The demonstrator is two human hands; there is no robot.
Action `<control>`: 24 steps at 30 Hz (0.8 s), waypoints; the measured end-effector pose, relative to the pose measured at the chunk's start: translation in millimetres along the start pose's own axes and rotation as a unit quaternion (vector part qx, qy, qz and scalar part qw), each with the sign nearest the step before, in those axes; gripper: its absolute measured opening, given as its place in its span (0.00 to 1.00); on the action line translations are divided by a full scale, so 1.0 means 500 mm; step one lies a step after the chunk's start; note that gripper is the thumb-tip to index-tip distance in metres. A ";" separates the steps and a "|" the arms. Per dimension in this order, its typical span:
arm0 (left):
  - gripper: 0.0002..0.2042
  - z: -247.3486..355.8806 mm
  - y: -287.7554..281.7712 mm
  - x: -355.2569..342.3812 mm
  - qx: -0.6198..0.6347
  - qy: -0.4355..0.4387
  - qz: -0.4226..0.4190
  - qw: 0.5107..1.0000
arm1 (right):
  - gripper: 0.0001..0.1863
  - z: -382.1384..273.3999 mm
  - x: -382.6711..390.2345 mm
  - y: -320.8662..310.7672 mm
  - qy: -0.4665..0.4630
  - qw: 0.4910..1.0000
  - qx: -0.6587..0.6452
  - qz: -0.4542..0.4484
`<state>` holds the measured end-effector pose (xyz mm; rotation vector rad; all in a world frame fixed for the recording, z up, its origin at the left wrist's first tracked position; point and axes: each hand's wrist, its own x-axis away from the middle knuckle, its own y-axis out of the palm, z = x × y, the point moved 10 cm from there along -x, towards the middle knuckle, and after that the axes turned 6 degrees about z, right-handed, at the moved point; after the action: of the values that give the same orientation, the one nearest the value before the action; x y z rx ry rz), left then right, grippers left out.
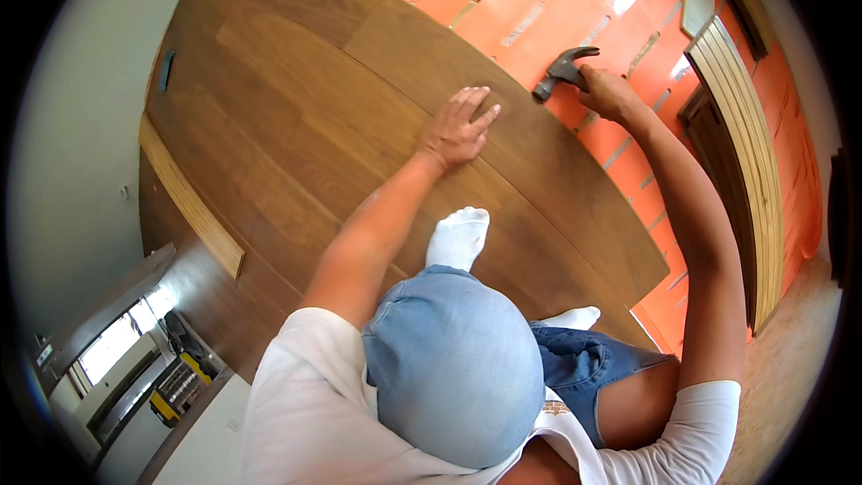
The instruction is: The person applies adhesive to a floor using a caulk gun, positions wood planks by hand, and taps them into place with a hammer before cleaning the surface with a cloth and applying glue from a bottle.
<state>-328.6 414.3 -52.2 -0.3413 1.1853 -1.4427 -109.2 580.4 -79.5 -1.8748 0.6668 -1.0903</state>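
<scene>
My right hand (612,94) is closed around the handle of a claw hammer (562,73). The dark metal head hangs beside the outer edge of the laid wood planks, over the orange underlayment (503,22); whether it touches the plank edge I cannot tell. Brown wood floor planks (296,81) spread out in front of me. My left hand (458,130) rests on them near a long seam, its fingers stretched out and nothing in it. The hammer's handle is mostly hidden by my right hand.
To the right lies a stack of planks (741,144) with a pale ribbed underside upward. A loose plank strip (193,193) lies along the left wall. A small blue-grey piece (167,70) sits at the far left. A yellow-black case (180,386) stands at lower left.
</scene>
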 end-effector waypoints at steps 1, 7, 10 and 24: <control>0.27 0.000 -0.003 0.000 0.006 0.002 0.004 1.000 | 0.16 -0.001 -0.007 -0.005 -0.006 1.000 0.008 0.004; 0.27 -0.007 -0.006 0.004 0.003 -0.024 -0.004 1.000 | 0.12 -0.036 -0.027 -0.013 -0.044 0.996 -0.017 0.077; 0.28 -0.006 -0.007 0.001 0.003 -0.010 0.003 1.000 | 0.13 -0.004 -0.032 0.010 0.054 0.998 -0.039 0.015; 0.28 -0.012 -0.006 -0.001 0.005 -0.016 0.017 1.000 | 0.13 -0.048 -0.057 0.007 -0.021 0.996 -0.056 0.059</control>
<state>-335.1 416.9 -52.3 -0.3352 1.1529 -1.4085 -143.8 590.9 -88.3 -1.9215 0.8180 -0.9528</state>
